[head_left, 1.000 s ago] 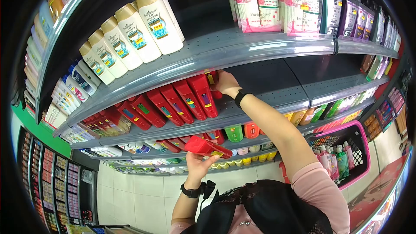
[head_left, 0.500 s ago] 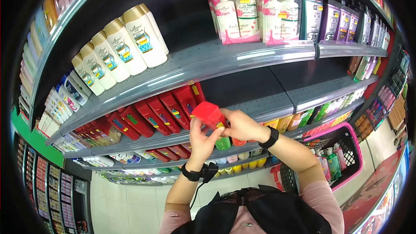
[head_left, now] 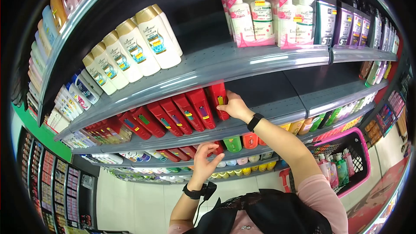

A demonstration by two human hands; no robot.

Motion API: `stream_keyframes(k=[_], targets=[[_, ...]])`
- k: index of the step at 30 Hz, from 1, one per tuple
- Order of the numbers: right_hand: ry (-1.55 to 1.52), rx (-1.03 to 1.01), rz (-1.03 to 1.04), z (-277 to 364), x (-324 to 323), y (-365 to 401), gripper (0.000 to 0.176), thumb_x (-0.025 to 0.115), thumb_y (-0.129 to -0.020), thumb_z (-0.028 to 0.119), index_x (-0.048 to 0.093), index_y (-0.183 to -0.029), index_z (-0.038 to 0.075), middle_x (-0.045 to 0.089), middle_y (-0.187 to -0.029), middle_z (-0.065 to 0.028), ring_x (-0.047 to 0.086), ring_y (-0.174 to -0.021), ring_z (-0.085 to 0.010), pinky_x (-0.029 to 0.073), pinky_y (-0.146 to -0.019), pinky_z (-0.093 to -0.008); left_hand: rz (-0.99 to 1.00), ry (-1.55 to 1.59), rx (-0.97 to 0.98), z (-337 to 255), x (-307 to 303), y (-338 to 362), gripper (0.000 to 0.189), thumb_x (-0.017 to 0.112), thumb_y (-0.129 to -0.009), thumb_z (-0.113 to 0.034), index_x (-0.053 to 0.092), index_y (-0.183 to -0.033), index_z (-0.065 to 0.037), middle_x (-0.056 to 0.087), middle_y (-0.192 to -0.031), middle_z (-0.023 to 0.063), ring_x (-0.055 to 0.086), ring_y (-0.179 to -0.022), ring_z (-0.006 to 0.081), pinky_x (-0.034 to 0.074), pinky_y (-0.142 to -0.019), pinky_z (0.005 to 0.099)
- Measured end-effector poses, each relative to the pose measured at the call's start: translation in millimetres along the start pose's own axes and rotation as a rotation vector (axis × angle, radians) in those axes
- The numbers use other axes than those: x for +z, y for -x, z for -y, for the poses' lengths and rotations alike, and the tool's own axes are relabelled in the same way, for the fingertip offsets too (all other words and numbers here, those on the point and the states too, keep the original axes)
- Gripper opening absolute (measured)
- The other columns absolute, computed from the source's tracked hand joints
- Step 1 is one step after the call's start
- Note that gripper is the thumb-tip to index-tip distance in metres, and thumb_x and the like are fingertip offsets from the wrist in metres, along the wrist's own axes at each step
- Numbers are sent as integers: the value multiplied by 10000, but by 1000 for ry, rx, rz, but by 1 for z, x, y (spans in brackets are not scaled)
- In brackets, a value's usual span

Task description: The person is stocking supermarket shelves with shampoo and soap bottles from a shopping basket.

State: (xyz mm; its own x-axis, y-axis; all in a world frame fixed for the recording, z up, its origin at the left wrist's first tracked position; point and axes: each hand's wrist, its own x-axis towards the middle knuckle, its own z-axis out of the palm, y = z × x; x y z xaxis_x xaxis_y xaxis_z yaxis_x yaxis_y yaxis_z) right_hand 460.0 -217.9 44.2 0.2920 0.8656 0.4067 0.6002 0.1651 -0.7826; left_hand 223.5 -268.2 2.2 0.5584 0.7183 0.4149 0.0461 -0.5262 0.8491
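A red bottle (head_left: 217, 97) stands on the middle shelf at the right end of a row of red bottles (head_left: 182, 113). My right hand (head_left: 233, 106) grips its right side, with the fingers partly hidden. Below and to the left, in front of the lower shelf, my left hand (head_left: 206, 161) is raised with its fingers apart and holds nothing. Close to its fingertips are the tops of red bottles (head_left: 218, 147) and a green bottle (head_left: 232, 143) on the lower shelf.
White bottles with gold caps (head_left: 157, 39) and pink-and-white boxed sets (head_left: 255, 21) stand on the upper shelf (head_left: 203, 71). A black basket with a pink rim (head_left: 363, 147) holds several bottles at the lower right.
The red item held between both hands has gone up to the shelf with my right hand. My left hand has let go and opened lower down. The view has shifted slightly.
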Motion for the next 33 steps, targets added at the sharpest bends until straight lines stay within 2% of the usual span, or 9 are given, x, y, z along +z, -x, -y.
stream_keyframes(k=[15,17,20,21,22,23,25,29,33], targets=[[239,143,109,7,17,-17,465,732,-714,215,544,-1048,-46,613,-979,-247,588,-947,-390,481,-803,-404,93,159,-109,25,2,24,274,722,-750,-40,584,-984,-4,544,-1011,88,582,-951,178,497,-832,293],[217,86,48,-1,24,-21,463,719,-720,228,545,-1059,-36,602,-1001,-249,585,-950,-390,479,-807,-415,87,154,-106,25,-2,25,268,720,-752,-34,584,-980,-3,548,-1008,87,584,-942,176,496,-830,291],[287,-3,162,8,18,-22,413,676,-734,252,574,-1021,-28,588,-1016,-253,578,-940,-397,481,-811,-426,81,182,-124,28,-2,26,249,712,-753,-7,582,-965,-5,560,-990,72,588,-930,167,492,-828,287],[368,-169,-24,-8,36,-24,235,583,-747,162,636,-871,-31,616,-897,-258,605,-861,-379,485,-767,-432,150,231,-113,34,8,20,247,710,-753,1,581,-963,-7,561,-986,66,587,-931,163,490,-830,288],[382,-65,79,6,23,-18,246,548,-747,128,630,-904,-42,611,-917,-265,602,-871,-380,486,-768,-431,172,242,-100,28,11,19,247,703,-755,14,581,-967,-15,569,-979,62,586,-929,157,484,-830,287],[231,-181,-45,-18,43,-26,266,543,-743,114,621,-937,-51,608,-948,-266,601,-886,-379,487,-775,-428,193,250,-104,36,12,23,253,689,-757,32,578,-979,-17,579,-971,60,583,-928,154,475,-835,286],[224,126,11,9,27,-17,323,527,-740,83,572,-997,-107,579,-1037,-291,596,-937,-381,485,-810,-417,231,309,-151,24,17,15,252,669,-755,64,566,-977,3,586,-962,60,573,-913,145,460,-839,281],[223,105,54,8,30,-19,671,533,-699,56,298,-1261,-226,544,-1074,-346,550,-1036,-397,466,-880,-358,304,340,-138,28,21,12,251,625,-786,67,546,-1015,2,595,-947,64,575,-886,125,460,-788,240],[190,79,-37,-4,16,7,709,573,-664,47,288,-1245,-244,546,-1053,-353,540,-1049,-400,461,-888,-355,423,351,-182,30,41,9,241,611,-800,72,539,-1019,4,588,-942,68,568,-871,121,459,-778,235]])
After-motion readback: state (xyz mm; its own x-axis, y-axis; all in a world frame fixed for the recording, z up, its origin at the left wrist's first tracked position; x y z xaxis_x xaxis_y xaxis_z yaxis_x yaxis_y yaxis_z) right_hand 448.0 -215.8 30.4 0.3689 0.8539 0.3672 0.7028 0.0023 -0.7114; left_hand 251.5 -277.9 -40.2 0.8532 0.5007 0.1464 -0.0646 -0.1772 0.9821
